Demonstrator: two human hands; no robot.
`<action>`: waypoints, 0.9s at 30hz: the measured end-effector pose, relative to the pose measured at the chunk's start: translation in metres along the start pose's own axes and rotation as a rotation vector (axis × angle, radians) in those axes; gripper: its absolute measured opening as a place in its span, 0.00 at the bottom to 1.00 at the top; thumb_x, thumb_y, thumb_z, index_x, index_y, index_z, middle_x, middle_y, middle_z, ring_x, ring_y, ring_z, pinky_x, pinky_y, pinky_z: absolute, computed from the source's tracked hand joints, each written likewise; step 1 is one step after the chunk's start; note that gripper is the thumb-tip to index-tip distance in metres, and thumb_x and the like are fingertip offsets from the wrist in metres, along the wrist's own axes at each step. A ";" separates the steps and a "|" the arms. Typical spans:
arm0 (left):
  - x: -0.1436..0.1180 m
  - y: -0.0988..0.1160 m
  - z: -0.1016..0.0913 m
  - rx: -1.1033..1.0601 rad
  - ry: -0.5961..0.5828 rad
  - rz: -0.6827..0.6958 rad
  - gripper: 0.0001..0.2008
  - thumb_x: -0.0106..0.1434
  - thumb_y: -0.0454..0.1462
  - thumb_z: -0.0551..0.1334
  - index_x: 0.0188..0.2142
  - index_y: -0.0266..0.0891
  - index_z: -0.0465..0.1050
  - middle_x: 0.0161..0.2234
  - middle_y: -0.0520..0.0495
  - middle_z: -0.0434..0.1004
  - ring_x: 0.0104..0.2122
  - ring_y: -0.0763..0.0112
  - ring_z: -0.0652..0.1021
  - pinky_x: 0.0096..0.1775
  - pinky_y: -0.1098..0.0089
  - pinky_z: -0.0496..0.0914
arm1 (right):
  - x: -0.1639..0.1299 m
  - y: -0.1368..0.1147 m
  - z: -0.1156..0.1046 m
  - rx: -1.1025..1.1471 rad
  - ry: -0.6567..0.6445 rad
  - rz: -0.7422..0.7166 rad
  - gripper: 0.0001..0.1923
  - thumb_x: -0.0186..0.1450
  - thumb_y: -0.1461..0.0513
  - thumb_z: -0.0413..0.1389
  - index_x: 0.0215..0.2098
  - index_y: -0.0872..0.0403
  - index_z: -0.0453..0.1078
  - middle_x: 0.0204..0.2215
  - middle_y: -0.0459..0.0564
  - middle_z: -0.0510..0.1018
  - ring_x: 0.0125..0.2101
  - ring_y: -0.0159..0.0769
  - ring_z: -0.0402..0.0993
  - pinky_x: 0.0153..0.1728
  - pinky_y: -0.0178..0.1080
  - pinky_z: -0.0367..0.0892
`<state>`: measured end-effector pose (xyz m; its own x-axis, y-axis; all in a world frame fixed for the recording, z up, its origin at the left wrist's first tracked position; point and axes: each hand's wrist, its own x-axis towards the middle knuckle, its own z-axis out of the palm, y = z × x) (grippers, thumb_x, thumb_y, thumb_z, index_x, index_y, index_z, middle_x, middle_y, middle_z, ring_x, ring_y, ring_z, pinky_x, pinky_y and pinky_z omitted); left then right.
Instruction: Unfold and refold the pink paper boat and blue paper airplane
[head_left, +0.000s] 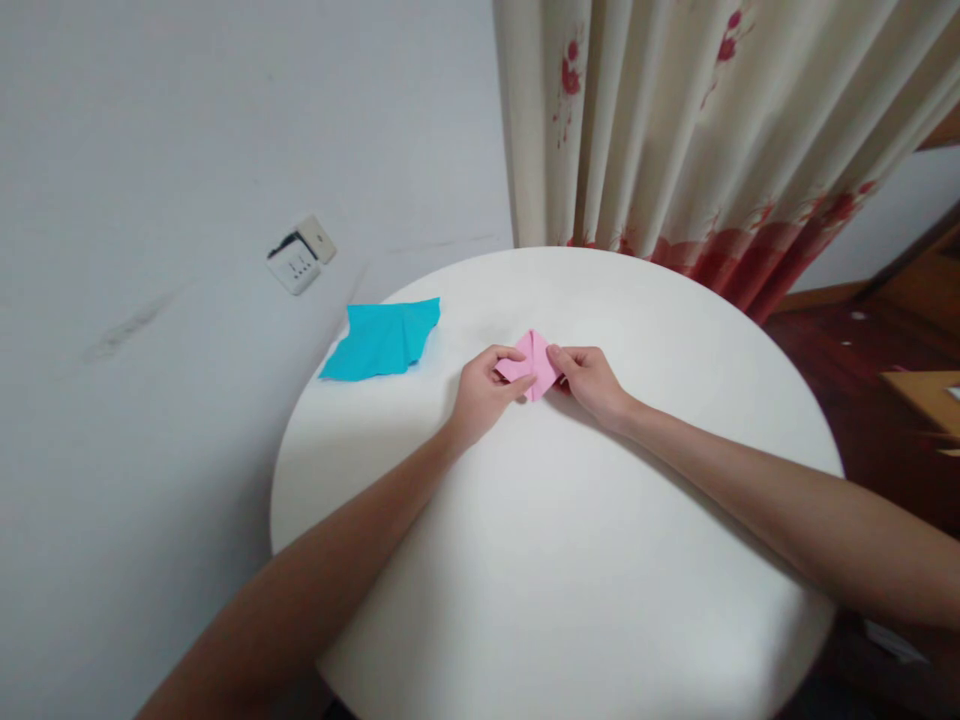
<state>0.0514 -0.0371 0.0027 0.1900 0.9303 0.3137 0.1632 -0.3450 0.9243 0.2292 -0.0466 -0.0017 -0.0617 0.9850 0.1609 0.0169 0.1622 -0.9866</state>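
Note:
A small folded pink paper (531,362) lies near the middle of a round white table (570,560). My left hand (484,392) pinches its left side between thumb and fingers. My right hand (589,380) grips its right edge, with the thumb on top. Both hands rest on the tabletop with the paper between them. To the left, near the table's rim, lies a creased turquoise paper (382,340), apart from both hands.
A cream curtain (675,130) with a red flower print hangs behind the table. A wall socket (300,258) sits on the white wall at the left. Dark wooden floor and pale wooden furniture (926,395) lie to the right.

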 end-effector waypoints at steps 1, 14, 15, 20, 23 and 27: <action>0.000 0.000 0.000 0.000 0.001 0.000 0.15 0.52 0.37 0.72 0.39 0.39 0.74 0.31 0.53 0.75 0.24 0.79 0.72 0.25 0.77 0.66 | 0.000 0.000 0.000 0.000 0.000 -0.001 0.31 0.63 0.38 0.54 0.17 0.53 0.62 0.16 0.42 0.63 0.19 0.28 0.53 0.23 0.37 0.49; 0.000 0.000 0.000 0.009 0.002 0.012 0.14 0.54 0.37 0.71 0.39 0.39 0.74 0.31 0.53 0.74 0.25 0.78 0.72 0.26 0.77 0.66 | -0.001 -0.001 -0.001 -0.026 0.007 0.007 0.30 0.63 0.40 0.54 0.17 0.53 0.62 0.16 0.42 0.62 0.19 0.28 0.53 0.23 0.37 0.49; 0.000 0.000 0.000 0.002 0.000 0.009 0.14 0.54 0.37 0.71 0.39 0.39 0.74 0.31 0.53 0.74 0.25 0.78 0.73 0.26 0.77 0.67 | -0.001 -0.001 -0.001 -0.025 0.008 0.009 0.30 0.63 0.40 0.54 0.17 0.53 0.62 0.16 0.42 0.62 0.19 0.28 0.54 0.23 0.37 0.49; 0.000 0.000 0.000 0.000 0.005 0.013 0.14 0.53 0.36 0.71 0.39 0.38 0.74 0.31 0.53 0.74 0.25 0.78 0.73 0.26 0.77 0.67 | -0.001 0.000 -0.001 -0.004 0.008 0.012 0.30 0.63 0.40 0.55 0.17 0.53 0.62 0.16 0.43 0.63 0.19 0.28 0.54 0.23 0.37 0.50; 0.000 -0.001 0.000 0.012 0.009 0.015 0.14 0.53 0.37 0.71 0.39 0.39 0.75 0.32 0.53 0.75 0.25 0.78 0.73 0.26 0.77 0.67 | 0.000 0.000 -0.001 0.000 0.008 0.008 0.29 0.63 0.41 0.55 0.17 0.53 0.62 0.16 0.43 0.63 0.19 0.28 0.54 0.23 0.37 0.50; 0.000 -0.001 0.000 0.031 0.009 0.013 0.14 0.53 0.37 0.72 0.39 0.39 0.75 0.32 0.53 0.75 0.24 0.78 0.72 0.25 0.77 0.66 | 0.001 0.001 -0.001 -0.027 0.007 0.001 0.29 0.64 0.41 0.54 0.17 0.53 0.63 0.16 0.43 0.63 0.19 0.29 0.55 0.23 0.37 0.50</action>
<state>0.0510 -0.0370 0.0020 0.1834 0.9268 0.3278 0.1906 -0.3606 0.9130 0.2298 -0.0458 -0.0022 -0.0542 0.9856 0.1600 0.0439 0.1625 -0.9857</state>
